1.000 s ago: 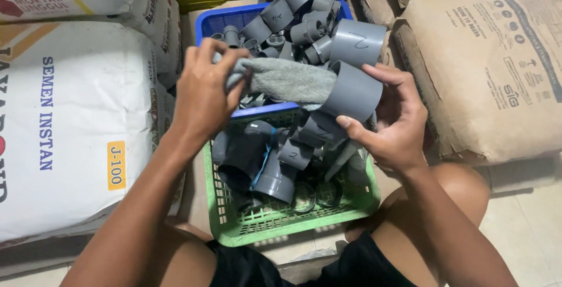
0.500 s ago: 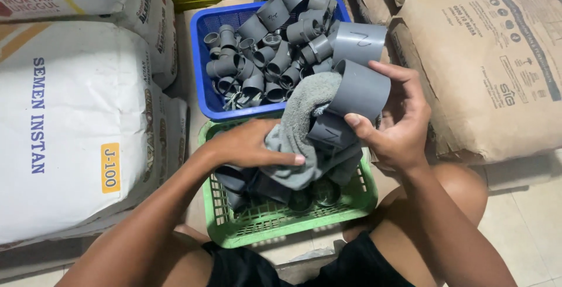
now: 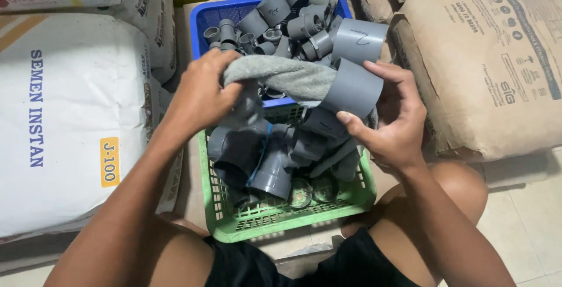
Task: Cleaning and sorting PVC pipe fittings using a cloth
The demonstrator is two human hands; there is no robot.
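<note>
My right hand [image 3: 393, 118] grips a wide grey plastic pipe coupling [image 3: 353, 90] above the green basket [image 3: 275, 221]. A grey cloth [image 3: 287, 76] runs out of the coupling's open end to my left hand [image 3: 202, 93], which is closed on the cloth's other end and holds it stretched. Below the hands, the green basket holds several large grey pipe fittings [image 3: 257, 161], two of them tied with blue string. Behind it, a blue basket [image 3: 206, 16] is heaped with several smaller grey couplings [image 3: 293, 18].
Large white cement sacks [image 3: 64, 117] are stacked on the left, brown paper sacks [image 3: 492, 59] on the right. My bare knee [image 3: 462, 187] is beside the green basket on the right. Pale floor tiles [image 3: 527, 228] show at the lower right.
My left hand went down onto the green basket with the cloth, then came back up and left, pulling the cloth taut through the coupling. My right hand held the coupling nearly still.
</note>
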